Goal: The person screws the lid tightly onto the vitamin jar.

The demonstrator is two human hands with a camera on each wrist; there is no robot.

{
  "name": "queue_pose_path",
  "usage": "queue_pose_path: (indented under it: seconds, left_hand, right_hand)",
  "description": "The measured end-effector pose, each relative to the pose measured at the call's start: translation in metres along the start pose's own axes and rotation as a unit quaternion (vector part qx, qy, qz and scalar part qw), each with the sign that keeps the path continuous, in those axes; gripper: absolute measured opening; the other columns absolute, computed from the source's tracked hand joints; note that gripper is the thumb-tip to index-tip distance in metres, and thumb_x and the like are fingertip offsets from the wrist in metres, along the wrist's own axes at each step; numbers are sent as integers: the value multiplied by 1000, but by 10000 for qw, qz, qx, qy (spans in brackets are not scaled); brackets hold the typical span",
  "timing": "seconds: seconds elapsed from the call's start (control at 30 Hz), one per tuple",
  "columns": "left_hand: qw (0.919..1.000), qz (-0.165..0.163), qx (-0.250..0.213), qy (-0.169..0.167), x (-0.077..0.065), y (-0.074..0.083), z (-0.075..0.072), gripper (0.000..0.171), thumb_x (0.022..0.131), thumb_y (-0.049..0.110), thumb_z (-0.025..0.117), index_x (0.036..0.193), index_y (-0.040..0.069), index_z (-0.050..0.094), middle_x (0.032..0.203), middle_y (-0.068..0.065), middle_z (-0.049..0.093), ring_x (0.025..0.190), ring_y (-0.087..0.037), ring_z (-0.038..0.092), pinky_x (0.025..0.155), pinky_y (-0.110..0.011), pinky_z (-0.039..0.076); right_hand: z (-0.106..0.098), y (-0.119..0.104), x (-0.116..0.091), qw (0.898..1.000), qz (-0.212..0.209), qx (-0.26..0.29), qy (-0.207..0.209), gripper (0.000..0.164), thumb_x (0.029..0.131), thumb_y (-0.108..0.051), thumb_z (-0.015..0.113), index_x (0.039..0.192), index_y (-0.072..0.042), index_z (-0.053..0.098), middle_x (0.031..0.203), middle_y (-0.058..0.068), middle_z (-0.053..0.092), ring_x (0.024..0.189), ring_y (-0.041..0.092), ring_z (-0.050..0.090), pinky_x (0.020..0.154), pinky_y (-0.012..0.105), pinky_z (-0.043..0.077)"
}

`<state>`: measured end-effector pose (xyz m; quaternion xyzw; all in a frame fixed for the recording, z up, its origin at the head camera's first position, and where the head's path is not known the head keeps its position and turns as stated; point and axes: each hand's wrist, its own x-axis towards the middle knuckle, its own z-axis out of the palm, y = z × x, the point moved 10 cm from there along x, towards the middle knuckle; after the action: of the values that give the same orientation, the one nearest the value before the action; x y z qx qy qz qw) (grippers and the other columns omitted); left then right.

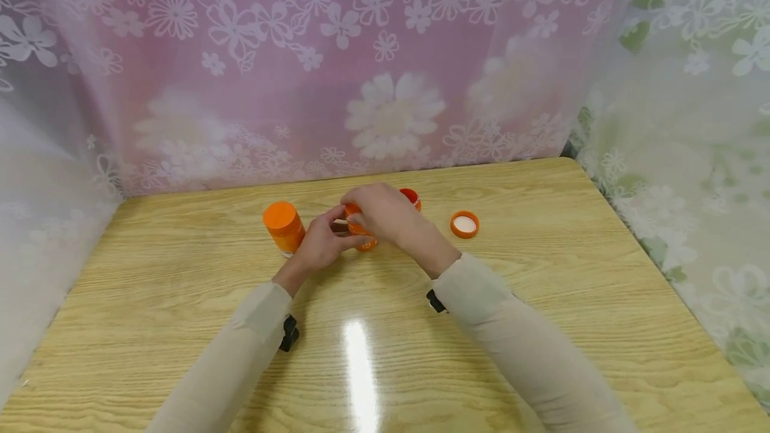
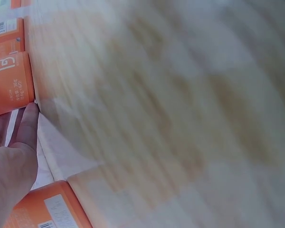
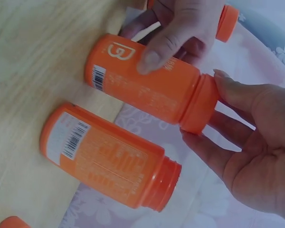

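An orange bottle stands upright between the two hands, an orange cap on its mouth. My left hand grips the bottle's body, its thumb laid along the side in the right wrist view. From above, the right hand pinches the cap between thumb and fingers. Beside it is a second orange bottle with no cap, its threaded neck bare. In the head view the right hand hides most of the gripped bottle. The left wrist view shows the gripped bottle's lower part, with left fingertips against it.
Left of the left hand stands another orange bottle, capped. To the right a loose orange cap lies with its white inside up on the wooden table. Flowered curtains hang behind the table and along its sides.
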<state>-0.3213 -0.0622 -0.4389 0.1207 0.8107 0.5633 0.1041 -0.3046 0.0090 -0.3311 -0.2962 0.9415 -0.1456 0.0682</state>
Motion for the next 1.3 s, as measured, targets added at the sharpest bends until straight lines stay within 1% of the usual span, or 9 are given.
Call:
queue_pose_path:
  seconds: [0.1,0.27,0.37,0.57,0.7,0.83,1.0,1.13,1.3]
  left_hand:
    - [10000,25,14,3,-1,0,0,59,83,21,77,135,12,51,123,-9,53,112,-29,58,87,-39,52]
    - [9996,110,215,109,-3,3,0,57,83,23,77,134,21,53,122,-7,53,108,-28,60,85,-37,53]
    - [9992,166,306,198,-4,5,0,55,83,23,77,132,22,54,121,-6,54,105,-26,62,83,-36,54]
    - [9981,290,417,354,-6,9,0,53,83,20,77,131,20,55,118,-6,56,102,-25,64,82,-34,54]
    - [9972,354,506,425,-6,11,1,52,83,19,77,130,18,55,115,-7,56,101,-26,63,82,-34,54]
    - [9964,365,588,481,-7,12,2,51,84,20,76,130,17,54,115,-7,57,102,-26,63,83,-34,54]
    - [9962,331,601,542,-7,11,2,48,84,18,76,127,16,55,115,-8,56,101,-26,63,82,-33,54]
    - [9960,298,561,627,-8,13,0,48,84,17,76,126,13,55,117,-9,55,103,-27,63,82,-33,54]
    - [9958,100,638,646,-9,10,-5,51,83,20,77,128,14,54,120,-9,55,107,-29,62,84,-37,53]
  right_hand:
    - [1,0,-1,9997,33,39,223,33,93,-19,65,125,-12,64,117,1,64,99,19,60,84,29,49]
    - [1,-4,-5,9985,38,-36,551,22,92,-18,66,113,-14,69,101,-2,65,85,17,59,72,26,49]
    - [0,-5,-7,9976,46,-101,684,21,92,-17,66,112,-14,69,101,-1,65,84,18,59,75,28,50]
    - [-2,-4,-9,9959,114,-29,902,26,92,-18,66,118,-13,68,115,2,65,93,20,62,75,26,52]
    - [-1,-1,-9,9953,250,-8,934,31,92,-18,66,122,-13,66,128,7,60,111,25,59,87,30,51]
    - [0,1,-10,9950,345,-8,940,33,93,-20,65,125,-13,65,134,10,54,120,29,53,93,34,48]
    - [2,2,-10,9954,336,55,893,34,94,-22,64,127,-13,63,136,9,53,123,30,50,99,37,43]
    - [1,2,-8,9954,247,174,913,34,93,-21,65,126,-12,64,135,8,54,123,27,50,97,35,45]
    - [4,-1,-3,9959,165,224,862,33,93,-21,65,125,-13,65,134,7,55,122,27,51,97,35,45]
